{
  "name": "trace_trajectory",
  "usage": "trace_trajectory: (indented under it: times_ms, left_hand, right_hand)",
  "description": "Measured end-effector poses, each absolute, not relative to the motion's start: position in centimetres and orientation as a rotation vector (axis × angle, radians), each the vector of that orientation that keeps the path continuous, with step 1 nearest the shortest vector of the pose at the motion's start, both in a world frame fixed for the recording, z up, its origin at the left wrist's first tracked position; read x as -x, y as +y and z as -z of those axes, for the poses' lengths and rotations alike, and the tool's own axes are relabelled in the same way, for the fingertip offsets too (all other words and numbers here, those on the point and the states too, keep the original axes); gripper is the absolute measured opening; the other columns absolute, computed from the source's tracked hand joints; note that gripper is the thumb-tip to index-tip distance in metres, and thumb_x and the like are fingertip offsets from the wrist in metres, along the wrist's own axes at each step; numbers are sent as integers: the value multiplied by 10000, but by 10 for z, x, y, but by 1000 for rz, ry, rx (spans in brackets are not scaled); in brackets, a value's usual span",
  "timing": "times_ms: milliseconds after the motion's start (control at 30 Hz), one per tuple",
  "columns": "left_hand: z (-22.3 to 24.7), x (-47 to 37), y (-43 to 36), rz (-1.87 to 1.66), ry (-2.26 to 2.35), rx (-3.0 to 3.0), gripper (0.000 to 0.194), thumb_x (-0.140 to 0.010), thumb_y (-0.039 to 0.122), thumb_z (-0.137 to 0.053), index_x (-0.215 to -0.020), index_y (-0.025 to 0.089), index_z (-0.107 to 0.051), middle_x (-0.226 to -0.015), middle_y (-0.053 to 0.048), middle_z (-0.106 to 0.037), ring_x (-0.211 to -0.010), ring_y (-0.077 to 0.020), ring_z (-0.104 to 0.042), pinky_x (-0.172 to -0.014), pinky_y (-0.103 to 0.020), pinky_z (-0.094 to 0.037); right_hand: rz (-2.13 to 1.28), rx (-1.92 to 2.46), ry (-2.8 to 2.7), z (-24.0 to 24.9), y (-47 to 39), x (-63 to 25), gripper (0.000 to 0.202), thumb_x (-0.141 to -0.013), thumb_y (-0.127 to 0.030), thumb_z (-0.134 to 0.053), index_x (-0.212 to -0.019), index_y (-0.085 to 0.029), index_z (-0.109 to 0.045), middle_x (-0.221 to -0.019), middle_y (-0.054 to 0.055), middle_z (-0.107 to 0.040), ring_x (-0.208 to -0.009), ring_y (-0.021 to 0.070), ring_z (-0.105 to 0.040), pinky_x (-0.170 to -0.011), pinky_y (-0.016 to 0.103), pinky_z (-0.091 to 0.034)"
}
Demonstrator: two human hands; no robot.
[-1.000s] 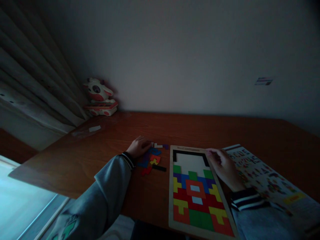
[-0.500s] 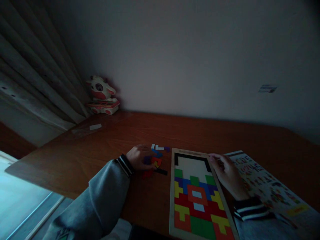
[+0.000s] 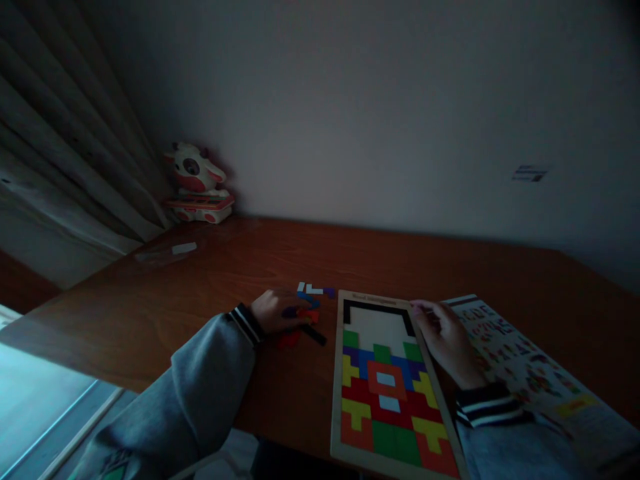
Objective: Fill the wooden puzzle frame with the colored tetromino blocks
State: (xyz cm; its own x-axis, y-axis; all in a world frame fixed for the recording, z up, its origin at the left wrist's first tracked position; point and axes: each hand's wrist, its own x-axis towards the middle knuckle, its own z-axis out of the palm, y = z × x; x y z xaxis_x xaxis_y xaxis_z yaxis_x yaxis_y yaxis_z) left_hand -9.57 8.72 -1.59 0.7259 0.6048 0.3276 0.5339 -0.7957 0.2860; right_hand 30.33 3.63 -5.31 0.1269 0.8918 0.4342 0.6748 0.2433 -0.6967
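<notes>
My left hand (image 3: 276, 312) reaches over a small heap of loose puzzle pieces, its fingers closed at the near end of a black bar-shaped puzzle piece (image 3: 315, 335). Red pieces (image 3: 289, 340) and a blue piece (image 3: 311, 300) lie around those fingers, partly covered. To the right is a wooden puzzle board (image 3: 336, 400) with coloured pieces fitted in its lower part and black ones along its upper corners. A pale area (image 3: 376, 324) of the board shows near the top. My right hand (image 3: 445, 337) has its fingers curled, with thumb and fingertip at the board's upper right corner.
A printed pattern sheet (image 3: 530, 373) lies right of the board, partly under my right arm. White pieces (image 3: 314, 290) and a purple piece (image 3: 329, 292) sit beyond the heap. A cow-shaped toy (image 3: 200, 190) stands at the back left by the curtain (image 3: 65, 133).
The black piece has turned, its end at my left fingers shifting up and away. My right hand stays at the board's corner. The whole view has shifted slightly.
</notes>
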Motion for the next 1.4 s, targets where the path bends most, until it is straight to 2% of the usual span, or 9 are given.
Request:
trace_trajectory:
  times_ms: [433,567,867,967,1133,1400]
  left_hand:
    - [24,93,89,-855,898,-2826,288,-1004,345,-496,-1090,186,-721,-924,-73,-764,-754,-153,-729,-690,-242,-595]
    - [22,91,87,-908,919,-2814,243,-984,315,-533,-1069,176,-714,-917,-62,-764,-755,-153,-731,-702,-245,-603]
    - [18,87,88,-1223,881,-2719,237,-993,207,-521,-1191,191,-651,-1098,-80,-724,-979,-158,-707,-868,-275,-599]
    - [15,86,88,-1351,938,-2682,242,-988,196,-526,-1194,193,-654,-1128,-88,-704,-1000,-163,-694,-887,-286,-594]
    - [12,86,86,-1422,1074,-2636,237,-990,201,-512,-1162,187,-674,-1043,-87,-708,-919,-161,-694,-835,-286,-600]
    - [16,85,89,-1266,1220,-2451,147,-926,278,-626,-985,186,-725,-927,-61,-727,-809,-159,-694,-747,-272,-584]
  right_hand:
    - [-266,1471,-1611,53,38,-302,325,-930,-499,-511,-1014,-219,-652,-969,88,-661,-876,231,-618,-765,376,-500]
    - [-286,1479,-1615,55,38,-304,327,-933,-502,-513,-1029,-220,-650,-983,87,-660,-889,232,-620,-763,370,-502]
    - [-290,1479,-1619,57,38,-305,333,-929,-509,-512,-1036,-224,-648,-1018,91,-654,-914,236,-620,-780,378,-503]
    - [-295,1475,-1619,55,37,-304,325,-929,-505,-512,-1023,-226,-650,-1003,88,-656,-900,230,-623,-771,373,-504]
    - [-288,1495,-1606,53,36,-302,333,-926,-517,-510,-1025,-234,-653,-996,90,-659,-877,227,-624,-748,374,-511]
    - [-254,1482,-1615,55,37,-303,334,-926,-520,-506,-1003,-231,-654,-1005,94,-666,-916,239,-623,-769,379,-508]
